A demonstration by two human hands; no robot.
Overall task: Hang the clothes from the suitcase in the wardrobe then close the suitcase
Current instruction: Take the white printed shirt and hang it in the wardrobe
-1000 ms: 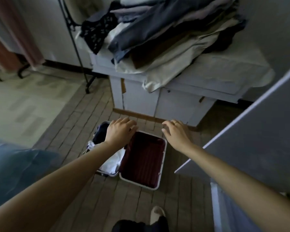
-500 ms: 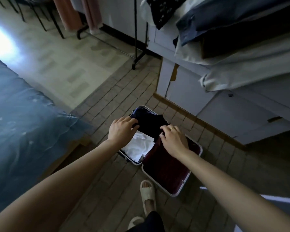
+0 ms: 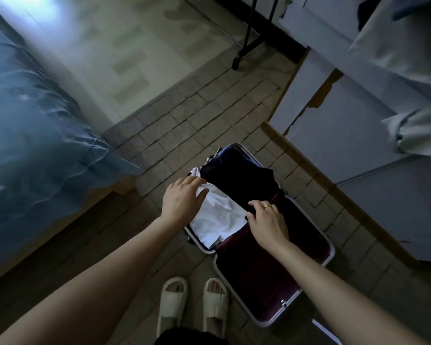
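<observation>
Brick-patterned floor tiles [image 3: 197, 115] fill a dim bedroom seen from above, with a blue bedspread [image 3: 35, 125] spread far to the left of the left hand and pale cabinet fronts [image 3: 353, 135] set beyond and to the right of the right hand. An open suitcase [image 3: 330, 255] is laid flat on the floor directly beneath both hands, its two halves hinged side by side. The half under the left hand is still filled with a white garment [image 3: 219, 217] and, farther from the person, a dark garment [image 3: 237, 175]. The half below the right forearm shows only its dark red lining [image 3: 256, 282]. The task is judged to be at an early or middle stage: clothes remain packed, nothing is seen being hung, the wardrobe is not clearly visible, and the suitcase is not yet closed. The left hand [image 3: 182, 202] is laid on the upper left edge of the white garment, fingers bent down onto the bunched cloth; a true grip cannot be confirmed. The right hand [image 3: 268, 220], a ring on one finger, is placed at the right edge of the same garment, fingers curled at its border as though pinching it, though the fingertips are hidden. The hands are held apart, with the white cloth stretched between them. Two pale slippers [image 3: 193, 307] are seen below the forearms, just left of the empty half.
</observation>
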